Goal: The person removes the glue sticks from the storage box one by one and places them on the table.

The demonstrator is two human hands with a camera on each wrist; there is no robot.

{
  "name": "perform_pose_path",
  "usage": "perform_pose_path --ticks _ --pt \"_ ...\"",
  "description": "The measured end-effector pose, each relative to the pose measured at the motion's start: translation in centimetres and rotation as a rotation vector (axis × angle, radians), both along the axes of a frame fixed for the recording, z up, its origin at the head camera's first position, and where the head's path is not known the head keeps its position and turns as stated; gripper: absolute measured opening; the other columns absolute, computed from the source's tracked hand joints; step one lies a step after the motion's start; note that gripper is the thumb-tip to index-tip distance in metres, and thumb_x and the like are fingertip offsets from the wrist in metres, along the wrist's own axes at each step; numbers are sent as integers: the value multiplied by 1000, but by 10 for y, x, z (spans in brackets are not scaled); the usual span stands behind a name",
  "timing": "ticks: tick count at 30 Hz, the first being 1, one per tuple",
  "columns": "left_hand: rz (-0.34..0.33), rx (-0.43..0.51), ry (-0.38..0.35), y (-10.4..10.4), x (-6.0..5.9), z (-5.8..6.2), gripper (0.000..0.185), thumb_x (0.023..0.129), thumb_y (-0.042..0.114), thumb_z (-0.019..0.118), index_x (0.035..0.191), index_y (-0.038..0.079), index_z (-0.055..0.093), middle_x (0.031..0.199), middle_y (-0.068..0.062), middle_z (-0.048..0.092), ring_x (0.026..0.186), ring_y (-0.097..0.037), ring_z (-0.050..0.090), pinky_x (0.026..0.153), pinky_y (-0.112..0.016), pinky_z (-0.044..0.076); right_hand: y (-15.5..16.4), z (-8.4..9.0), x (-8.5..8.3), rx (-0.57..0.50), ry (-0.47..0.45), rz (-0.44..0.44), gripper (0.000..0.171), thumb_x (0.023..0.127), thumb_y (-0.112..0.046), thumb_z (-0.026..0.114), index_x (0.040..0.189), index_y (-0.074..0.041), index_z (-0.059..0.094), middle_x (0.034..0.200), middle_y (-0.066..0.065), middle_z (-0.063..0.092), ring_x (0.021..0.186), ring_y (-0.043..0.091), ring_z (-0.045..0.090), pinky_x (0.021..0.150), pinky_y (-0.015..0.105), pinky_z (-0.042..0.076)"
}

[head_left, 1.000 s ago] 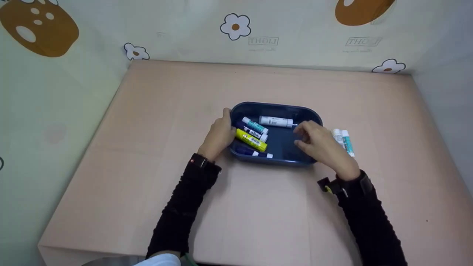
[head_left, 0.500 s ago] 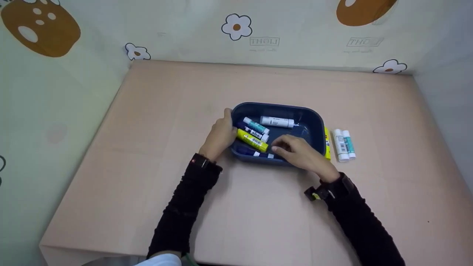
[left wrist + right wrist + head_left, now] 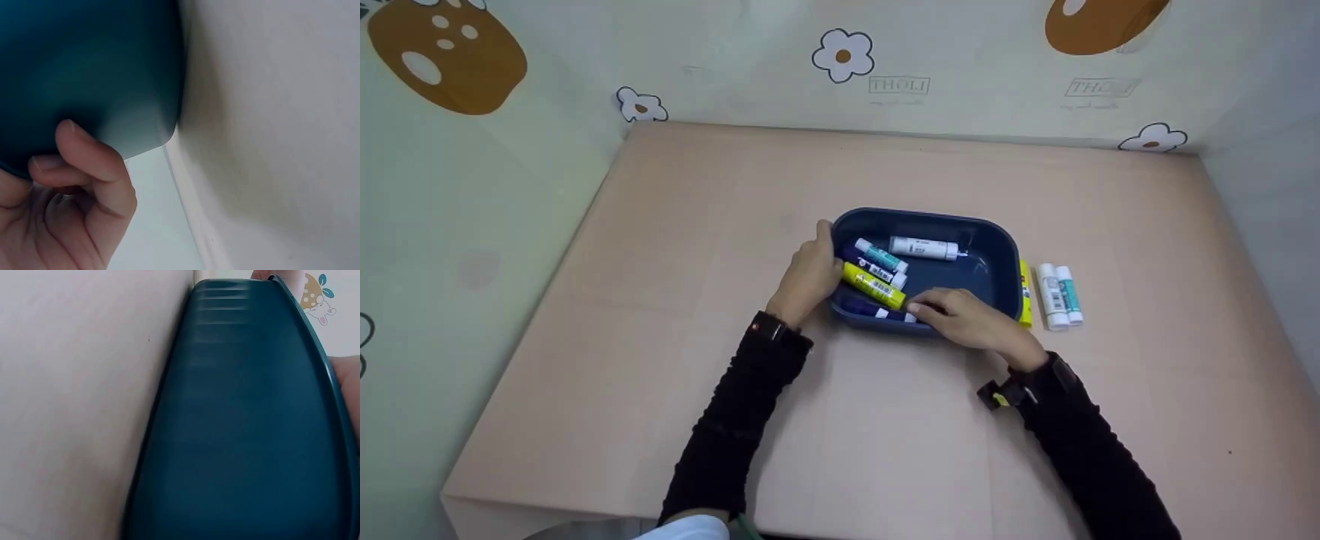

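Observation:
My left hand (image 3: 808,276) grips the left end of a dark blue plastic tray (image 3: 1005,262), thumb at the rim; in the left wrist view its curled fingers (image 3: 93,160) press the outer wall. Inside the tray lie a white glue stick (image 3: 924,248), a teal-and-white one (image 3: 882,256), a yellow one (image 3: 874,286) and dark blue ones with white caps, one (image 3: 877,310) along the near wall. My right hand (image 3: 964,319) reaches over the near rim, fingertips right at that near stick's cap; I cannot tell if they pinch it. The tray wall hides those fingertips in the right wrist view.
Right of the tray, a yellow glue stick (image 3: 1025,294), a white one (image 3: 1051,296) and a teal-and-white one (image 3: 1069,295) lie side by side on the beige-covered table (image 3: 720,202). A patterned wall sheet (image 3: 750,67) stands behind the table.
My right hand has moved from the tray's right side leftward and down to the near dark blue glue stick, uncovering the yellow stick outside. The left hand keeps its grip.

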State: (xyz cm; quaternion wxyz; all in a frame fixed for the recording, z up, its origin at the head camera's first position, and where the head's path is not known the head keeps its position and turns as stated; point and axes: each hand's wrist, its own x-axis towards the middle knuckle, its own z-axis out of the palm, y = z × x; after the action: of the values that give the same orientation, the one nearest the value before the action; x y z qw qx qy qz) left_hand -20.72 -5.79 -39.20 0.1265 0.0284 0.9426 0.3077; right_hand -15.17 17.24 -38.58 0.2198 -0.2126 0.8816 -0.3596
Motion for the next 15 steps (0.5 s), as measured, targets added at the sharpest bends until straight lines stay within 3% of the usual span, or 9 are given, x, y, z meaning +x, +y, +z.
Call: perform_pose_path --ticks 7,15 --pt "3 2 4 0 0 0 44 91 8 47 132 5 30 110 -25 61 85 -30 61 70 -41 49 -1 0 0 22 -19 24 39 99 -36 39 101 -6 64 83 3 53 75 15 46 67 30 37" --pt "3 10 17 0 0 0 43 90 7 48 130 3 32 109 -25 60 89 -31 62 73 -42 49 0 2 1 28 -8 50 40 99 -37 38 105 -7 63 93 4 56 81 16 48 71 30 39"
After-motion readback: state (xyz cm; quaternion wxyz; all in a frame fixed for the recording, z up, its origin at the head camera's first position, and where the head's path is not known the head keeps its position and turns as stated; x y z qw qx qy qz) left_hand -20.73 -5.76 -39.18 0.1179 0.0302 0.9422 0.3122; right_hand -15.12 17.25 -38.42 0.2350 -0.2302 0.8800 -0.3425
